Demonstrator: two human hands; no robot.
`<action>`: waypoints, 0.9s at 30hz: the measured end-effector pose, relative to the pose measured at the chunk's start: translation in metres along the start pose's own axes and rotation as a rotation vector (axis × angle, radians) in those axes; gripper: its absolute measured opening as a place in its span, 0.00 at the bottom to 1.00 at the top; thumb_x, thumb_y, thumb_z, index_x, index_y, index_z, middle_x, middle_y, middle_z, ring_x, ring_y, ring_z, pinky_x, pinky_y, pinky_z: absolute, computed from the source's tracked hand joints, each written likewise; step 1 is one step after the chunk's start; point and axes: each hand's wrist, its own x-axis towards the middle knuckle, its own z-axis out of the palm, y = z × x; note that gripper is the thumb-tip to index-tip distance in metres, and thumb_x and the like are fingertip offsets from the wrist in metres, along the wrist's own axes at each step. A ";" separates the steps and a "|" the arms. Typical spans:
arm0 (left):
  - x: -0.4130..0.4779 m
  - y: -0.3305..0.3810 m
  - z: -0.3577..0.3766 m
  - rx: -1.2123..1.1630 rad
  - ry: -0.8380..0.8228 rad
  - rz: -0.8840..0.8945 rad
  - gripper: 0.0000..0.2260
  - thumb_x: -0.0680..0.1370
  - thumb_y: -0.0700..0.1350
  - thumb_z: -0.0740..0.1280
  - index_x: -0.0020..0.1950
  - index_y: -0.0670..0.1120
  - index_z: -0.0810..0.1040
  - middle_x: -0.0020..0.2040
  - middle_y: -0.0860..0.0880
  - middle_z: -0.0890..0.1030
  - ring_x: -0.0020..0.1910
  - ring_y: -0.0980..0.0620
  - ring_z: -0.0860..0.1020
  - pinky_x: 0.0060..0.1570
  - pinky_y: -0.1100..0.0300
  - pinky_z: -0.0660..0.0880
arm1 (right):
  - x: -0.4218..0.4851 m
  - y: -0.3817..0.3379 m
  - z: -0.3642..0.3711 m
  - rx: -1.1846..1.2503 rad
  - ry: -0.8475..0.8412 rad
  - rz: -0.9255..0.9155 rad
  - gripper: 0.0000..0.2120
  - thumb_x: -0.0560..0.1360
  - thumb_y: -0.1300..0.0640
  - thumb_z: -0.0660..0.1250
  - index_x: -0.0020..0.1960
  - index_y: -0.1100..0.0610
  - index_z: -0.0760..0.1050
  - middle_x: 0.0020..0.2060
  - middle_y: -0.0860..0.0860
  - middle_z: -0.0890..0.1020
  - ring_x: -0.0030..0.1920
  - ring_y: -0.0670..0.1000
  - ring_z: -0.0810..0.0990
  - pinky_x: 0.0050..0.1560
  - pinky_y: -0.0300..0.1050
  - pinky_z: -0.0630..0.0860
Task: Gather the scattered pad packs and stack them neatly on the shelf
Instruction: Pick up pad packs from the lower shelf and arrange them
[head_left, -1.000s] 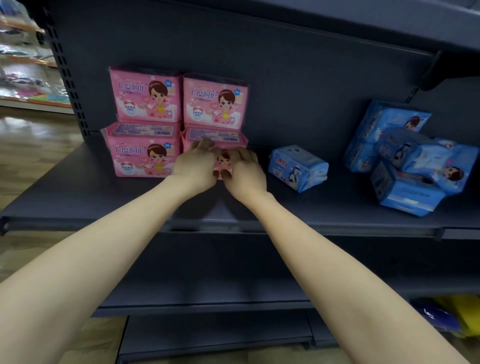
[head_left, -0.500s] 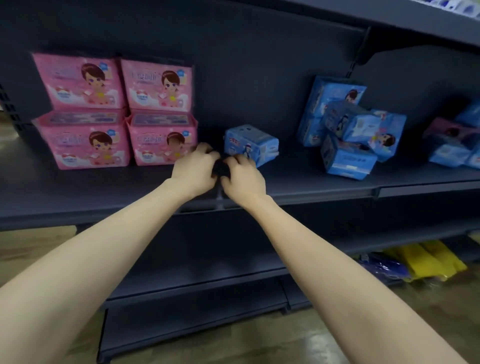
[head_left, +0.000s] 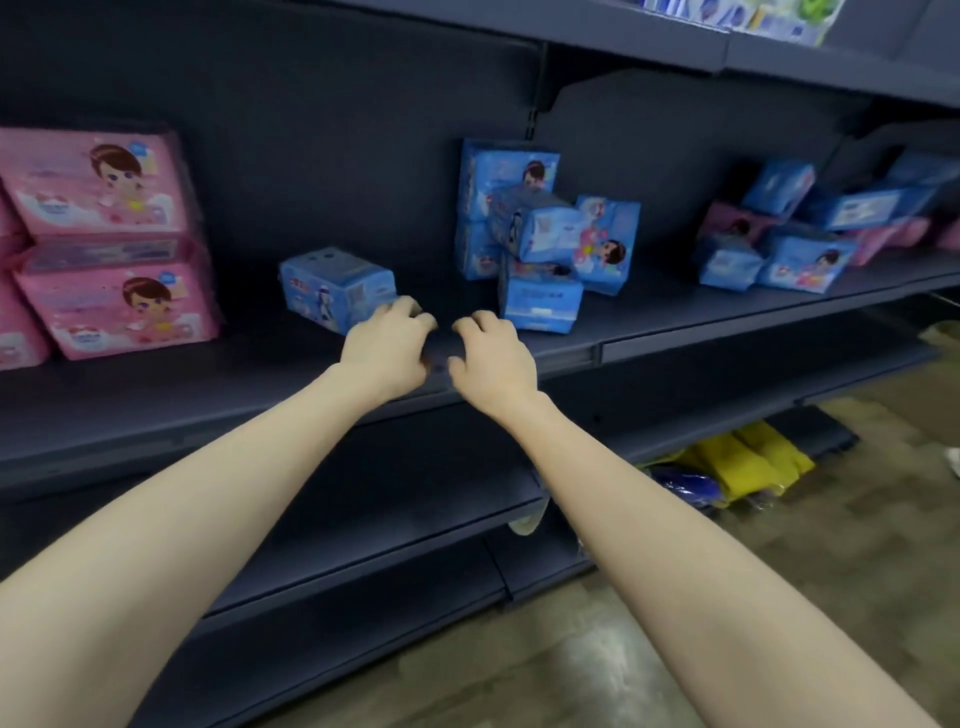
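Matte metal shelf (head_left: 156, 415); boxy blue pack (head_left: 337, 291); left hand (head_left: 387, 351), right hand (head_left: 493, 358): fingers loosely curled, seemingly empty

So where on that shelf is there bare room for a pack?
Bare shelf shows between the pink stack and the lone blue pack, along the front edge before both, and between the blue heap and the mixed pile. Those two piles are crowded.

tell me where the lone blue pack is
Head view, left of centre on the shelf: the lone blue pack lies between the pink stack and the blue pile, just beyond the left hand.
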 end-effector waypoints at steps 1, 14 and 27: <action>0.006 0.013 0.003 0.001 0.005 0.022 0.19 0.76 0.44 0.64 0.66 0.46 0.71 0.66 0.45 0.68 0.63 0.44 0.68 0.49 0.49 0.72 | -0.003 0.014 -0.004 -0.005 -0.001 0.016 0.20 0.78 0.55 0.60 0.68 0.58 0.66 0.67 0.55 0.67 0.65 0.57 0.66 0.56 0.52 0.71; 0.077 0.184 0.055 0.018 -0.055 0.212 0.17 0.77 0.44 0.62 0.66 0.45 0.70 0.65 0.45 0.68 0.63 0.44 0.68 0.47 0.52 0.71 | -0.051 0.208 -0.042 -0.115 -0.026 0.264 0.19 0.78 0.55 0.59 0.68 0.58 0.65 0.66 0.55 0.67 0.64 0.58 0.66 0.55 0.51 0.70; 0.127 0.279 0.083 0.009 -0.118 0.346 0.22 0.77 0.45 0.62 0.71 0.47 0.64 0.67 0.44 0.67 0.64 0.42 0.68 0.51 0.51 0.70 | -0.091 0.316 -0.067 -0.159 -0.020 0.504 0.20 0.78 0.56 0.59 0.69 0.57 0.65 0.65 0.55 0.69 0.64 0.58 0.67 0.56 0.51 0.70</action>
